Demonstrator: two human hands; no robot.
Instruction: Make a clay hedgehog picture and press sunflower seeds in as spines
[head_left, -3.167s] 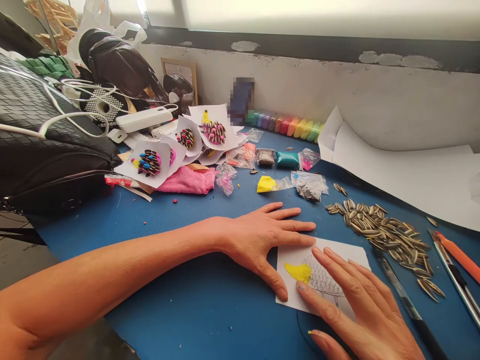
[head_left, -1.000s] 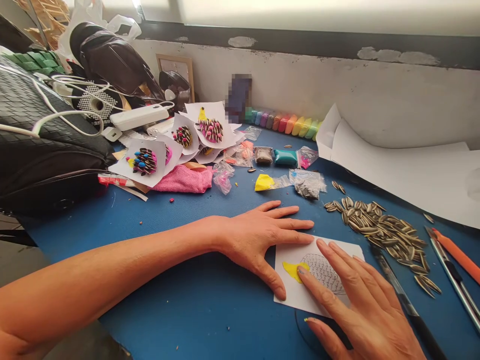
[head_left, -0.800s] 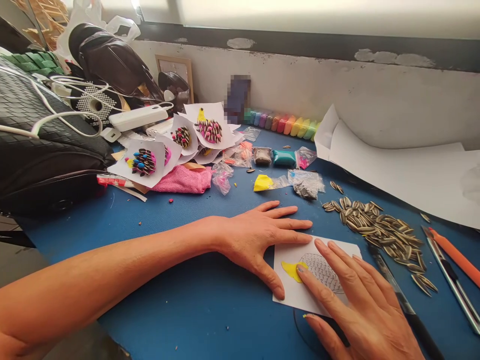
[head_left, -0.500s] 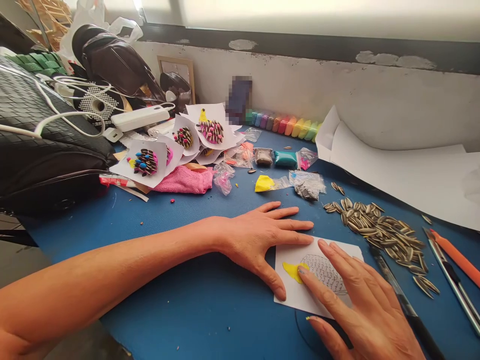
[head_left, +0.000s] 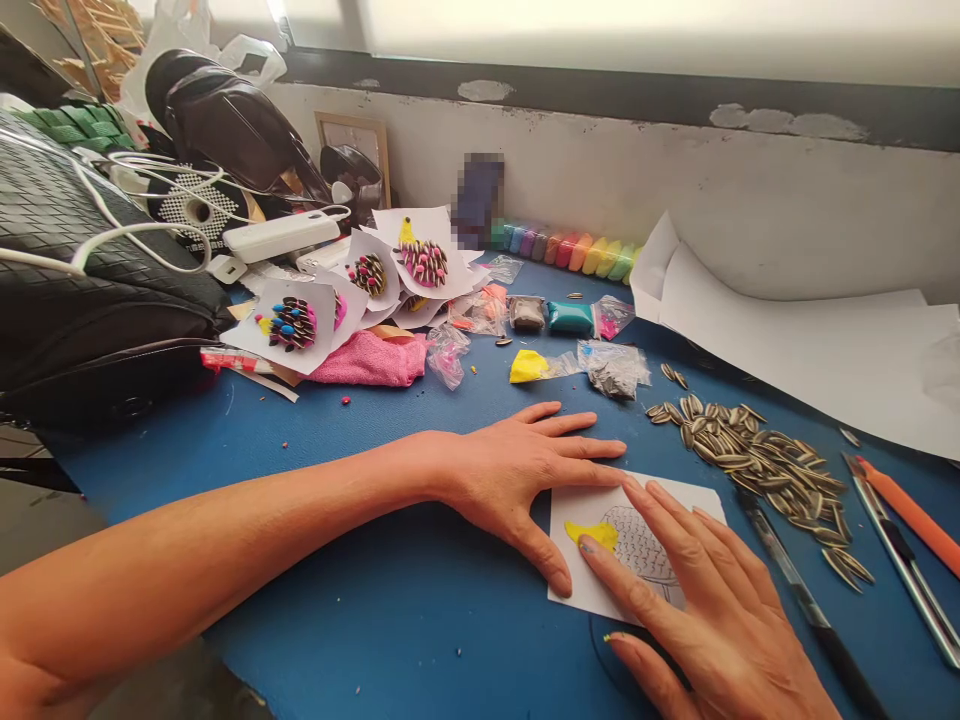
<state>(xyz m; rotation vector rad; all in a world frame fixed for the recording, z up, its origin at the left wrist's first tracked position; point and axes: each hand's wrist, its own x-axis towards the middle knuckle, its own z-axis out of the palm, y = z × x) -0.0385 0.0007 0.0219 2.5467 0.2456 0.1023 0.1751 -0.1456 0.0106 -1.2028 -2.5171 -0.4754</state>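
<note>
A white paper card (head_left: 592,585) lies on the blue table, bearing a pencil-like drawing of a scaly oval body (head_left: 641,545). Flattened yellow clay (head_left: 604,536) covers the pointed head at its left end. My left hand (head_left: 517,475) rests spread, its thumb and a finger on the card's left side. From the right, my right hand (head_left: 705,590) reaches over the card with fingers extended, its index fingertip touching the yellow clay's lower edge. Bits of yellow stick to its thumb tip. Part of the drawing is hidden beneath this hand.
Sunflower seeds (head_left: 757,460) are heaped right of the card, near a black pen (head_left: 795,580) and an orange-handled tool (head_left: 907,510). Behind are a yellow clay lump (head_left: 529,366), bagged clay (head_left: 571,318), decorated cards (head_left: 292,325), a pink cloth (head_left: 371,360) and a black bag (head_left: 97,280).
My right hand has slid slightly left, its index fingertip moving from the middle of the yellow clay to its lower left edge. My left hand stays in place.
</note>
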